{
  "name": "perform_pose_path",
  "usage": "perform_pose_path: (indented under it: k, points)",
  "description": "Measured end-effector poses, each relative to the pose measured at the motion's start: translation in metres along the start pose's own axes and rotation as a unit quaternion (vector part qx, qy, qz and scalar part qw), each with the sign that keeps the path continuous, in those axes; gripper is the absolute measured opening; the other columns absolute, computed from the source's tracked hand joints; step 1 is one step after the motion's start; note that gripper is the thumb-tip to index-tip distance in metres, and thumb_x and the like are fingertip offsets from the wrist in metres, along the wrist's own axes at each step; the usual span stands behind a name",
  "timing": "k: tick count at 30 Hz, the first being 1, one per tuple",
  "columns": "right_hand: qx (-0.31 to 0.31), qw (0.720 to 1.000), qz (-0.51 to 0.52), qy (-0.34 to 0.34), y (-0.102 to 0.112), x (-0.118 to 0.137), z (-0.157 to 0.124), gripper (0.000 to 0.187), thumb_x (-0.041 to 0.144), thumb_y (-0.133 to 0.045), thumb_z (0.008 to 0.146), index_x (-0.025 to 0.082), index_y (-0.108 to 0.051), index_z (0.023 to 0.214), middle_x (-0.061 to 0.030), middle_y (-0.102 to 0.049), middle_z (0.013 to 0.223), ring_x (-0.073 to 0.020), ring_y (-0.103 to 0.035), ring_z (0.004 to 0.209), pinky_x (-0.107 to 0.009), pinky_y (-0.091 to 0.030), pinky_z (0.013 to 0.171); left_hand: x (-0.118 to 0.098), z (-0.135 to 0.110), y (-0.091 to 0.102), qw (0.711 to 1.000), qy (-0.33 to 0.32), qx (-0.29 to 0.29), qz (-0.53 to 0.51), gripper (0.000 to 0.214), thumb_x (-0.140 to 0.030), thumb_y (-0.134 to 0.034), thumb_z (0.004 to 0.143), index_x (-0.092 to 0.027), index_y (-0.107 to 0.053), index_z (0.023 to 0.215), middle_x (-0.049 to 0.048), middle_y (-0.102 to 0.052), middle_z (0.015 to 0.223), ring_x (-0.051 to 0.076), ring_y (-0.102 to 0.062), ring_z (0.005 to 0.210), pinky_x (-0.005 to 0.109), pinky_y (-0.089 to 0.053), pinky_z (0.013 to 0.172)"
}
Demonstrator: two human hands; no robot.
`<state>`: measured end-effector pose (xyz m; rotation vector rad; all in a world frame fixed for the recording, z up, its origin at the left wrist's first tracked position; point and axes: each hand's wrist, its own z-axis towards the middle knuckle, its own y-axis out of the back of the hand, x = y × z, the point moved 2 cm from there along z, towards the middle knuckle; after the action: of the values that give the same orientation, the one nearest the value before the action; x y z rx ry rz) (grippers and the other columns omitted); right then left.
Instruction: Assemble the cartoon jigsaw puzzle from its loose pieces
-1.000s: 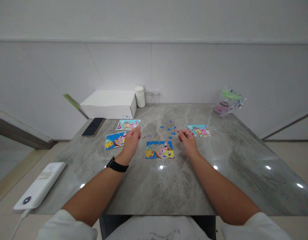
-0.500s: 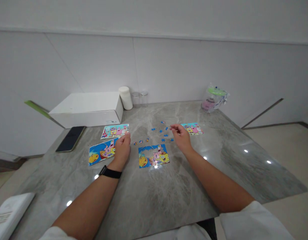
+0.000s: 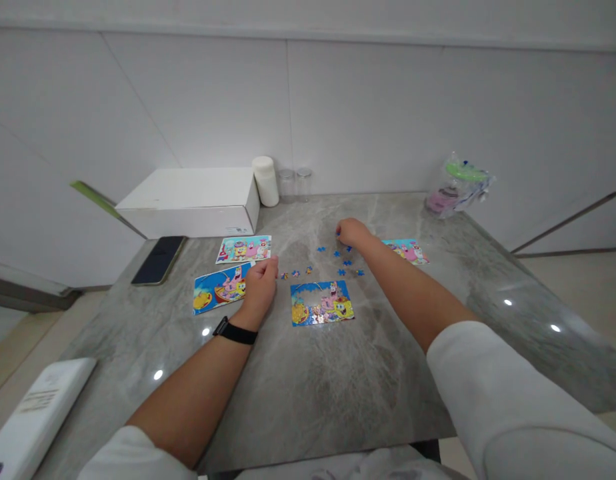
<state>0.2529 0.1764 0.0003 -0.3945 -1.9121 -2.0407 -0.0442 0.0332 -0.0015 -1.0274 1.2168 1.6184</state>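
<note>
My right hand (image 3: 353, 233) reaches over the far side of the loose blue puzzle pieces (image 3: 337, 253), fingertips pinched together with a bit of blue at them, apparently a puzzle piece. My left hand (image 3: 261, 283) is closed, its fingers curled, by the right end of a blue cartoon picture card (image 3: 219, 289); what is inside it, if anything, is hidden. Between my forearms lies a partly filled jigsaw puzzle (image 3: 322, 304) with a grey gap in its upper middle. Just beyond it sit a few multicoloured puzzle pieces (image 3: 295, 273) in a row.
A light-blue picture card (image 3: 245, 249) lies at left, and another card (image 3: 411, 251) is partly behind my right forearm. Farther back stand a white box (image 3: 188, 200), a white bottle (image 3: 266, 181), two clear glasses (image 3: 303, 185) and a bagged container (image 3: 453, 190). A phone (image 3: 159, 260) lies left.
My right hand has moved away from me, from beside the nearer blue pieces to the farthest one, which its fingers now cover. My left hand stays by the card. The camera view has shifted slightly.
</note>
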Motion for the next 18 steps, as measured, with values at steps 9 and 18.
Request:
perform_pose_path:
  k: [9, 18]
  points:
    - [0.149, 0.978, -0.145, -0.022, 0.011, -0.002, 0.007, 0.039, 0.013, -0.078, 0.077, 0.017, -0.082, 0.116, -0.0149, -0.079, 0.118, -0.0288, -0.073, 0.108, -0.03, -0.054, 0.092, 0.0, -0.001, -0.003, 1.0, -0.008, 0.009, 0.02, 0.047, -0.049, -0.05, 0.097, -0.021, -0.047, 0.06, -0.0031, -0.044, 0.057, 0.014, -0.045, 0.061, 0.028, -0.036, 0.063]
    - [0.195, 0.975, -0.104, 0.014, 0.026, -0.001, -0.013, 0.028, 0.01, -0.08, 0.074, 0.018, -0.084, 0.1, -0.0086, -0.083, 0.099, -0.0223, -0.075, 0.088, -0.025, -0.053, 0.078, 0.0, -0.003, -0.003, 0.999, -0.011, 0.022, 0.028, 0.046, -0.05, -0.05, 0.096, -0.021, -0.05, 0.062, -0.003, -0.048, 0.059, 0.014, -0.047, 0.061, 0.028, -0.037, 0.064]
